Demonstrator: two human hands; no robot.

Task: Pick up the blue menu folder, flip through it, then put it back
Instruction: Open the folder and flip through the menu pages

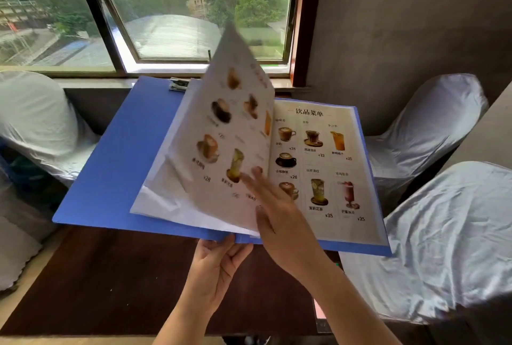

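Left hand (213,264) grips the near edge of the blue menu folder (116,162) at its spine, thumb on top, fingers curled under out of my sight; it is clamped on the folder. Right hand (279,220) reaches in from the lower right, fingers spread apart and extended, blurred at the tips, touching a loose page (221,134) near its lower inner corner. I cannot tell whether any finger is hooked behind the page.

Folder lies open and held above the dark desk (110,283), tilted slightly, its far edge toward the window (194,15). The left cover shows plain blue. The page stands raised and curved between the two halves, blurred, printed with drinks and prices. The right-hand sheet (324,164) lies flat in the folder: a heading in Chinese characters, rows of cups and glasses, prices such as 28, 32, 25, 35.

A small dark clip-like thing (177,85) sits on the sill just beyond the folder's far edge; too blurred for me to name. Chairs under pale covers stand on the left (36,123) and on the right (426,128), with a nearer one at lower right (443,234)
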